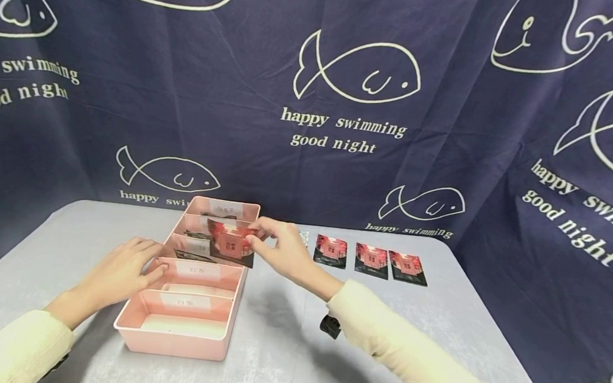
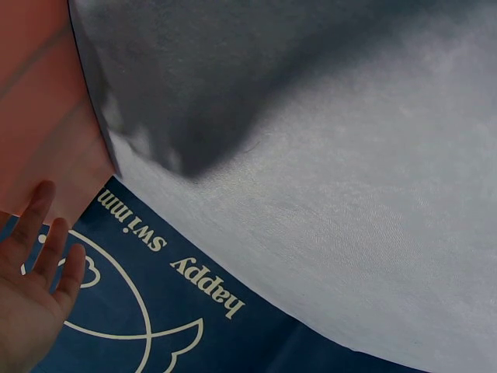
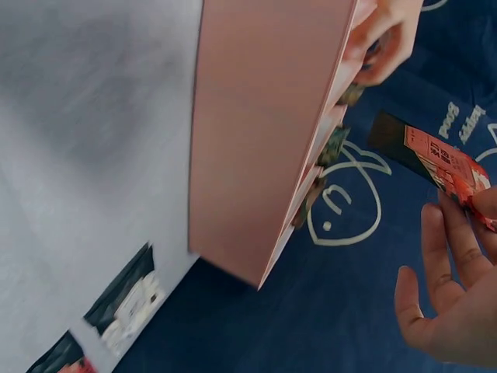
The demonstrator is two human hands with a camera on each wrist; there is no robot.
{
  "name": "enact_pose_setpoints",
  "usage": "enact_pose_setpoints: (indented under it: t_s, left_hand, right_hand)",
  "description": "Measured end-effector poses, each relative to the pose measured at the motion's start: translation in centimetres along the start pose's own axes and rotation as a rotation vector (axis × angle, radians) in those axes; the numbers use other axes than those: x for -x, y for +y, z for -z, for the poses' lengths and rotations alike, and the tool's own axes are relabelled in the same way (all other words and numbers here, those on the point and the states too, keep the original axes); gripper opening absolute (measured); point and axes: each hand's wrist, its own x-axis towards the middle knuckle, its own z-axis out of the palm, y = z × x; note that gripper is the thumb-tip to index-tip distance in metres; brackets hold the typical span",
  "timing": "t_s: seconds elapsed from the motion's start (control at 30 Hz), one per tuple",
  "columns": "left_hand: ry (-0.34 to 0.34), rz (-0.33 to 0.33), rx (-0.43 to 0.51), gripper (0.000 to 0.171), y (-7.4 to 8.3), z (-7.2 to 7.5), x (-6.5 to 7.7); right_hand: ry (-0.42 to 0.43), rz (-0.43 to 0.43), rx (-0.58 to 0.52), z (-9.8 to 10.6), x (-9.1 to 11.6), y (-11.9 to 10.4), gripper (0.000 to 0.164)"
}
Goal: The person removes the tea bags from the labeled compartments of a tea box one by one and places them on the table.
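Observation:
My right hand [image 1: 286,252] pinches a red-and-black tea sachet [image 1: 229,244] by its right edge, thumb at the front. The sachet hangs over the right side of a long pink divided box [image 1: 175,345], overlapping its middle compartments in the head view. In the right wrist view the sachet [image 3: 446,159] is tilted above the rim. My left hand [image 1: 127,266] is at the box's left rim, fingers loosely bent and holding nothing. Its fingers [image 2: 71,272] show beside the pink wall in the left wrist view. Dark sachets [image 1: 191,256] stand in the rear compartments.
Three red-and-black sachets [image 1: 331,251] lie spaced out on the grey table [image 1: 408,346], right of the box. A pale packet [image 1: 304,238] is partly hidden behind my right hand. White paper labels [image 1: 185,302] mark the dividers. A dark blue printed curtain [image 1: 264,169] hangs behind.

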Motion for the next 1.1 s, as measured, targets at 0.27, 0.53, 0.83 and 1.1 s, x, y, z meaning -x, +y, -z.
enact_pose_setpoints:
  t_s: [0.27,0.53,0.83,1.1]
  left_hand:
    - [0.002,-0.004,0.003,0.038,0.0,0.0,0.0]
    - [0.002,-0.005,0.006,0.039,0.0,0.1,0.0]
    - [0.004,0.001,0.012,0.038,0.0,0.0,0.0]
    - [0.016,-0.007,0.017,0.034,-0.1,-0.2,0.0]
  right_hand:
    - [0.039,-0.074,0.004,2.4,1.2,2.2,0.004]
    - [0.001,-0.137,0.034,3.5,3.2,4.9,0.004]
    - [-0.084,-0.176,0.016,3.5,5.1,7.0,0.008]
    - [-0.156,-0.209,0.032,2.6,6.2,7.9,0.010]
